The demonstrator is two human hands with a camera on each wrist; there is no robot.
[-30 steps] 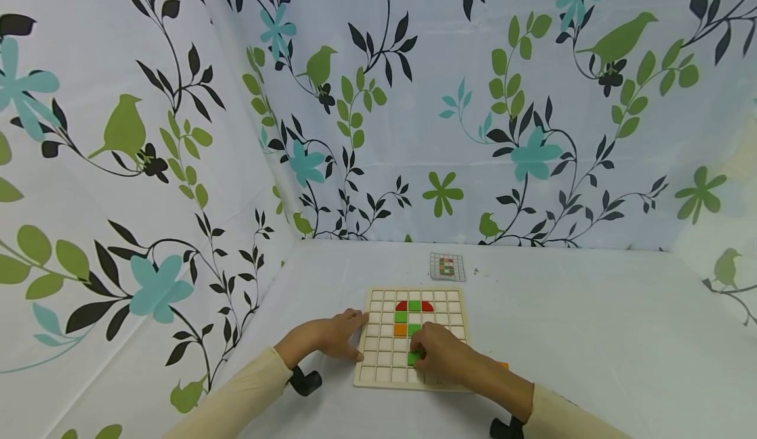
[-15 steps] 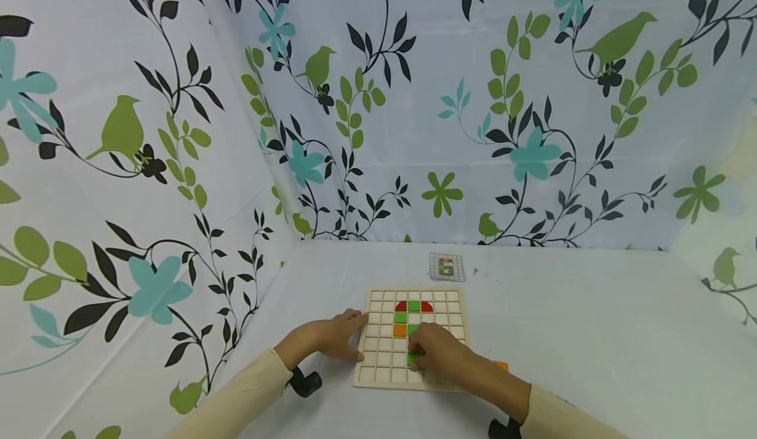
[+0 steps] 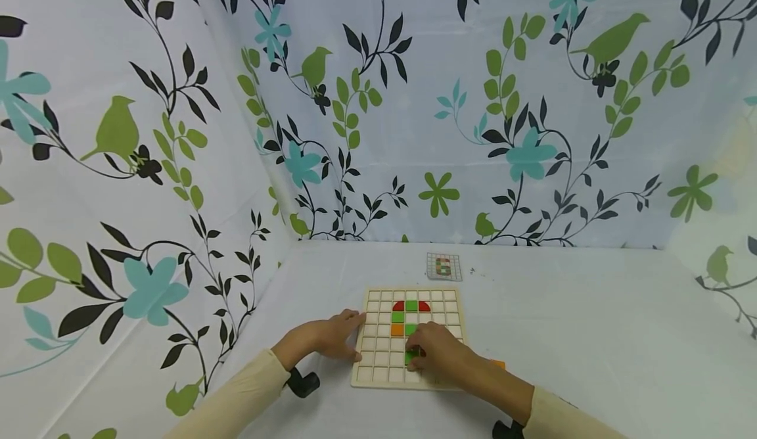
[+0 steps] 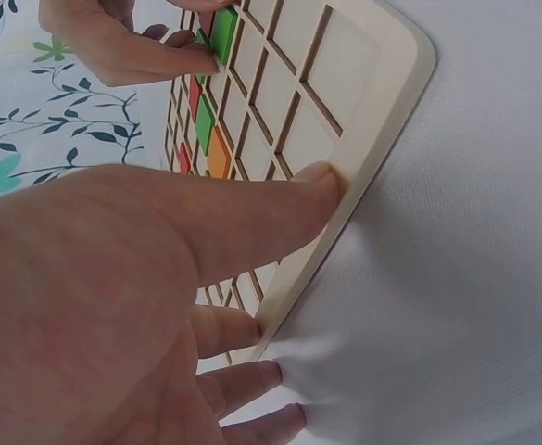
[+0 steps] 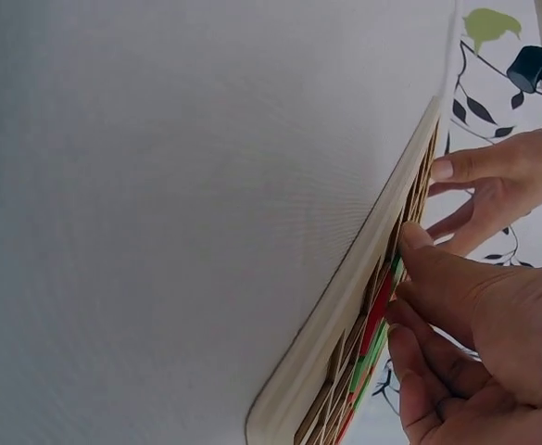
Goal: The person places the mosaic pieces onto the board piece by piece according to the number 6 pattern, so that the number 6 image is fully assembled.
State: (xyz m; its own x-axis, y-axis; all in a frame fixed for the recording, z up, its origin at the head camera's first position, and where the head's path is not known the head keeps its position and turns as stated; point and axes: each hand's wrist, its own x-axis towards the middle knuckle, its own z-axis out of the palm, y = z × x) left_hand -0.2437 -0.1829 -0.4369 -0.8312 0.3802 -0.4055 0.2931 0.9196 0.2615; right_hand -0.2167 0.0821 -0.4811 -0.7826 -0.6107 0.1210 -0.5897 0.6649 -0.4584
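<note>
A pale wooden grid board point(image 3: 375, 344) lies on the white table and bears several red, green and orange tiles. My left hand point(image 3: 334, 337) rests at the board's left side; in the left wrist view its thumb point(image 4: 312, 199) lies on the rim and the other fingers are spread along the edge. Over the board's lower middle, my right hand point(image 3: 440, 353) pinches a green tile point(image 3: 410, 358) at a grid cell between thumb and forefinger. An orange tile point(image 3: 397, 330) and another green tile point(image 3: 411, 329) sit above it. The right hand covers the board's lower right cells.
Behind the board lies a small card point(image 3: 443, 267) with a grid and a coloured pattern. A loose orange piece point(image 3: 498, 364) shows on the table beyond the right forearm. A patterned curtain point(image 3: 378, 130) stands behind and to the left.
Both hands stay nearly in place. The right thumb and fingers shift only slightly at the green tile; the whole head view drifts a little to the left.
</note>
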